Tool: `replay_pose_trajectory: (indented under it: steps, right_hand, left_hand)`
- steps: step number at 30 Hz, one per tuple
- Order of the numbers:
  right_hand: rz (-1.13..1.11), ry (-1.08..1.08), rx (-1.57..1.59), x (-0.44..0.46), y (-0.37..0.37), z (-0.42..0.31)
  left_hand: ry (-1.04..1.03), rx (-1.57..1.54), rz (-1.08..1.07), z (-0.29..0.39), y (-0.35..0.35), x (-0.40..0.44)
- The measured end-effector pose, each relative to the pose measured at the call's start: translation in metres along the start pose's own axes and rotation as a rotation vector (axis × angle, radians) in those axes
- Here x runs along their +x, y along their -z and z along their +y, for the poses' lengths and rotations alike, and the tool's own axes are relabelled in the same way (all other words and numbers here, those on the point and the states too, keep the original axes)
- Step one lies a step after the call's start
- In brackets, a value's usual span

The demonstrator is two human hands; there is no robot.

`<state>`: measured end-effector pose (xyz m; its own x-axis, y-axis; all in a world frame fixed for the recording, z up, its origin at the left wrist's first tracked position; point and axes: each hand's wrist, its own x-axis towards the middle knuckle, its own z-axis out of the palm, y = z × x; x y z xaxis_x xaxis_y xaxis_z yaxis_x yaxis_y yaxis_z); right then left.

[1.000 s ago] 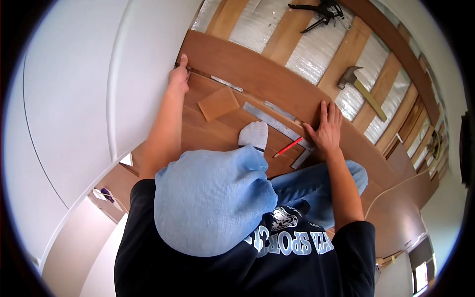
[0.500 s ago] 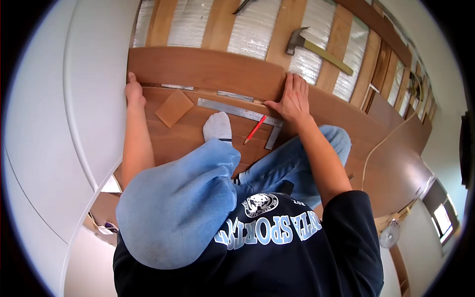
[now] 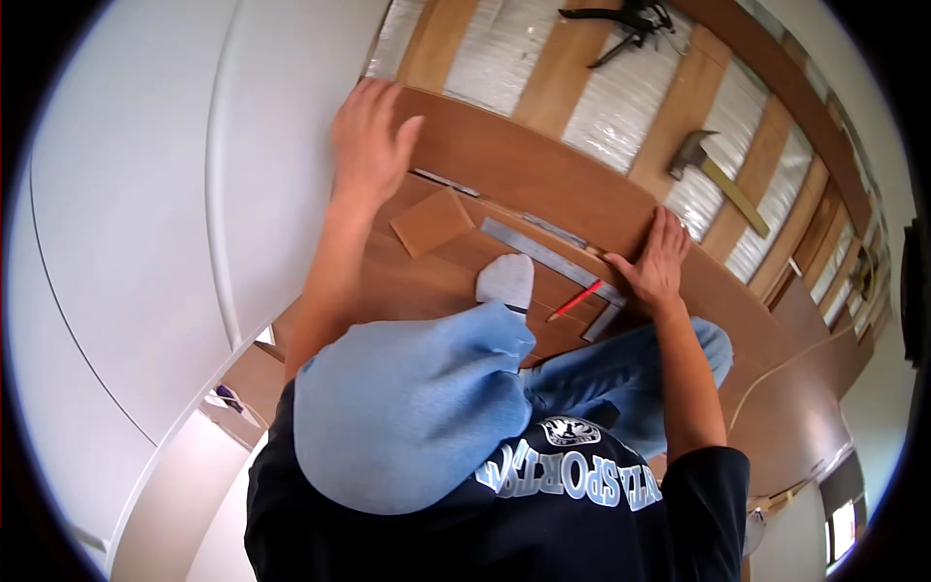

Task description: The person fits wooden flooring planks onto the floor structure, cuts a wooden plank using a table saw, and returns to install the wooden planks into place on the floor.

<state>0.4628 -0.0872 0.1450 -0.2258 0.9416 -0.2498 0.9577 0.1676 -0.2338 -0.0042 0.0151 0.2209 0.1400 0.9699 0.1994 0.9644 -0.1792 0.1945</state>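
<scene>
A long brown floorboard (image 3: 529, 141) lies beside the laid boards, a narrow gap along its near edge. My left hand (image 3: 369, 145), slightly blurred, is at the board's left end by the white wall panel, fingers stretched and thumb apart. My right hand (image 3: 658, 262) lies at the board's right end, fingers extended toward its far edge, thumb spread toward the near edge. Between my hands are a metal carpenter's square (image 3: 553, 256), a red pencil (image 3: 574, 301) and a square wooden offcut (image 3: 433, 222), all on the laid boards near my socked foot.
Beyond the board, wooden battens (image 3: 562, 73) alternate with silvery sheeting (image 3: 621, 107). A hammer (image 3: 722, 179) rests across them, and a black tool (image 3: 626, 24) lies farther back. The white panel (image 3: 126, 194) stands close on the left. A pale cord (image 3: 786, 364) trails at the right.
My left hand has moved from the board's near left side up over its left end, fingers now extended. My right hand stays at the right end. The view has shifted left and turned.
</scene>
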Motion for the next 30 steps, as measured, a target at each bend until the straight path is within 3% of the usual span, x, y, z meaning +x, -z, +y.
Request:
replay_pose_trajectory:
  steps: [5, 12, 14, 16, 20, 30]
  right_hand:
    - [-0.041, -0.009, -0.035, 0.001, 0.0, 0.0]
    - [-0.054, -0.022, 0.024, 0.004, 0.0, 0.0]
    - [-0.056, -0.049, 0.01, 0.001, 0.002, -0.003]
    - [-0.033, -0.02, 0.03, 0.003, 0.003, 0.003]
    - [0.047, 0.009, 0.084, 0.002, -0.001, 0.006]
    - [0.074, 0.014, 0.053, 0.0, -0.012, 0.014]
  left_hand:
    - [-0.136, 0.028, -0.199, -0.032, -0.11, 0.022]
    - [-0.067, -0.022, -0.309, -0.026, -0.104, -0.002]
    - [-0.275, 0.01, -0.542, 0.008, -0.061, -0.015]
    - [-0.329, 0.031, -0.618, 0.007, -0.064, -0.014]
    - [-0.555, 0.062, -0.617, 0.015, -0.07, 0.022]
    - [-0.619, -0.035, -0.572, 0.013, -0.083, 0.023]
